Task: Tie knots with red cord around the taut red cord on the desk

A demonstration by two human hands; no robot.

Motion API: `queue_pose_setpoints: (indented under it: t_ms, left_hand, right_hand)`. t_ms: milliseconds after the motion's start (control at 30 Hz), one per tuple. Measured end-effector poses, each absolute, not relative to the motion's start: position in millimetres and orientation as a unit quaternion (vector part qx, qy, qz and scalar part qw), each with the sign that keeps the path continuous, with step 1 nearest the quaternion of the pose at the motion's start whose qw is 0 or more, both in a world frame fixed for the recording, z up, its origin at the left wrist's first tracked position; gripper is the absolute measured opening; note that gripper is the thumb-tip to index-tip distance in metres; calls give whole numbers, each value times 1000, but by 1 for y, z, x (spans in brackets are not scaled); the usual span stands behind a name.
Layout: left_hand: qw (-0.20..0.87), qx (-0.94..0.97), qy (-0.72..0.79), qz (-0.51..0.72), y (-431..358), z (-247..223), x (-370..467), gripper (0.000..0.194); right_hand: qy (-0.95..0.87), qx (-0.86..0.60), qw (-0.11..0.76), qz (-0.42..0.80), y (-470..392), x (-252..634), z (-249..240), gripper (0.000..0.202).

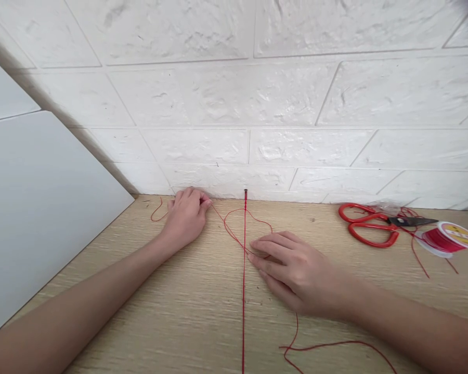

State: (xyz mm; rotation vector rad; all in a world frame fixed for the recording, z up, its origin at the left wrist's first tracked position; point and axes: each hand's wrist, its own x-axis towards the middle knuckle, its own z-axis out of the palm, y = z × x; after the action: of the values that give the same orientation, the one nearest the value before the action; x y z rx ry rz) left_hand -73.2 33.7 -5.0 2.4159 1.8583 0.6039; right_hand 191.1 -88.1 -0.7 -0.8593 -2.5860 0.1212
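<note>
A red cord (pixel 244 291) runs straight down the wooden table from a small dark nail (pixel 246 191) at the foot of the wall, with a short knotted stretch just below the nail. Thinner cord makes a loose loop across it. My left hand (pixel 189 210), to the left near the wall, pinches one cord strand between thumb and fingers; its loose tail curls out beyond the hand. Right of the straight cord, my right hand (pixel 290 267) lies low over the table, its fingertips closed on the loop where the strands cross. Its palm hides part of the loop.
Red-handled scissors (pixel 374 226) lie at the right, beside a spool of red cord (pixel 448 238) with a yellow label. Loose cord (pixel 335 344) trails at the front right. A white brick-pattern wall (pixel 203 98) bounds the back, and a pale panel (pixel 42 208) stands left.
</note>
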Motion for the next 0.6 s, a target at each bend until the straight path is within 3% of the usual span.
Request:
queue_pose_setpoints:
  t_ms: [300,433,600]
  left_hand:
    - [21,752,618,228,35,-4,-75,17]
    - [51,812,516,266,28,4,-72,16]
    - [117,880,420,189,21,12,-71,14]
  right_hand:
    - [-928,-306,207,56,-89,193,-4,27]
    - [-926,-306,212,55,-88,192,-3,28]
    - [-926,-306,214,53,-88,192,-1,28]
